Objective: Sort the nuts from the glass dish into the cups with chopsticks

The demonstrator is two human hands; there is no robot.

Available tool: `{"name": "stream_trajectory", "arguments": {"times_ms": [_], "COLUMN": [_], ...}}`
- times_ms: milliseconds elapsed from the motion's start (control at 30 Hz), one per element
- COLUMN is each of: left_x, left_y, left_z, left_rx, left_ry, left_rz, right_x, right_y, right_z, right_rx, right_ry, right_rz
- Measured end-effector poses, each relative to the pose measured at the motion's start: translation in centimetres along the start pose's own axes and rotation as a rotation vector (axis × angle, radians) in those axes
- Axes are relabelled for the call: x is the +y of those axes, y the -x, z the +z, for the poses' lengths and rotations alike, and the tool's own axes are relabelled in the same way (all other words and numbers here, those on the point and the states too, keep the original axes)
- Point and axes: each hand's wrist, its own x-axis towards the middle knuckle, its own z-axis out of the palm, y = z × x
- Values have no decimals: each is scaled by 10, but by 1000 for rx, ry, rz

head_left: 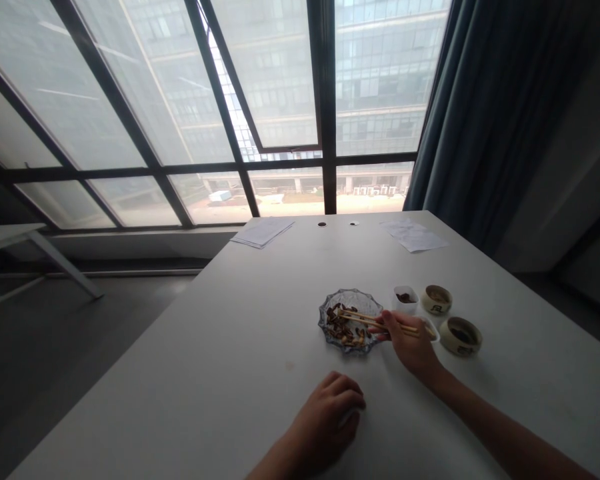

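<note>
My right hand [403, 340] is closed on a pair of wooden chopsticks [360, 315]. Their tips reach down among small brown and yellowish dried pieces [343, 331] in a clear glass dish [371, 303] with a scalloped rim. Whether a piece is pinched between the tips is too small to tell. My left hand [330, 410] rests on the table nearer to me, below the dish. Its fingers are loosely bent with a gap to the thumb, and no object shows in it. Partly behind my right hand sits a white tub [434, 331].
Another white tub [405, 307] holds dark pieces. Two cream ceramic bowls with dark markings stand to the right, a far bowl [437, 308] and a near bowl [461, 349]. Papers [263, 232] and more papers [414, 235] lie at the far end of the white table [220, 347].
</note>
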Motion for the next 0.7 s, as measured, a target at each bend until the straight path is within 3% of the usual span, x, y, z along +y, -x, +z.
{"name": "stream_trajectory", "arguments": {"times_ms": [533, 700], "left_x": [1, 1], "left_y": [0, 0], "left_z": [0, -1], "left_rx": [7, 10], "left_ry": [11, 7], "left_rz": [3, 2], "right_x": [5, 9], "right_y": [5, 7], "right_z": [2, 4], "right_rx": [-67, -23], "right_ry": [20, 0], "right_rz": [-67, -75]}}
